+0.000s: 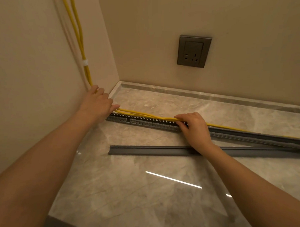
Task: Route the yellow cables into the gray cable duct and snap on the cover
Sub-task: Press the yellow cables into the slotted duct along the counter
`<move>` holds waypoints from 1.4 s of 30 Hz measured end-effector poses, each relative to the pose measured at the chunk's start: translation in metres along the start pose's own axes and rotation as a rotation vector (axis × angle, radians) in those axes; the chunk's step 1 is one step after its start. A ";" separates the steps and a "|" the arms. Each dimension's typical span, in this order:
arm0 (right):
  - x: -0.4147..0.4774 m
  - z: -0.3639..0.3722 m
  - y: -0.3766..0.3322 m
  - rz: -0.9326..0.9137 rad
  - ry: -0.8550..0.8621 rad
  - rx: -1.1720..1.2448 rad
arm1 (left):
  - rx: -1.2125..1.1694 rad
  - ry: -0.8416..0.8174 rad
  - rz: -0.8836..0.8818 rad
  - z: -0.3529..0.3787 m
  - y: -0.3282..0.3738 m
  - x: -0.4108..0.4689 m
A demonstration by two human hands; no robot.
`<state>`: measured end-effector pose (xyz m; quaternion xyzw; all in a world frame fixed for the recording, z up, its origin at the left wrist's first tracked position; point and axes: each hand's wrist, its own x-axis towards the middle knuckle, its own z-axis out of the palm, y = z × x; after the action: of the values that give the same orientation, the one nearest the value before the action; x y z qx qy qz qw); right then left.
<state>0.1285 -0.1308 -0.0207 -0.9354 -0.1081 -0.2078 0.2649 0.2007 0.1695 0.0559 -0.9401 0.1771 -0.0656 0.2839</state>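
Ok, L hand (97, 103) curled round cables (142, 114) at duct (146, 122) left end. R hand (193, 126) fingers bent over them mid-run, pinching. Betw. hands cables ride duct's top edge, not seated inside. Cover (147, 149) off, on floor (132, 192) just in front.

The cables (142, 113) are stretching from the left hand (97, 105) to the right hand (193, 126), lying atop the duct (146, 122). The cover (147, 149) is lying before both hands, passing beneath the right wrist.
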 end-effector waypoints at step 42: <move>0.004 0.019 -0.016 -0.294 -0.025 -0.035 | -0.036 0.131 -0.129 0.036 0.000 -0.006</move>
<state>0.1327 -0.1066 -0.0263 -0.9164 -0.2439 -0.2344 0.2138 0.2034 0.1900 0.0253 -0.9482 0.1358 -0.1420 0.2497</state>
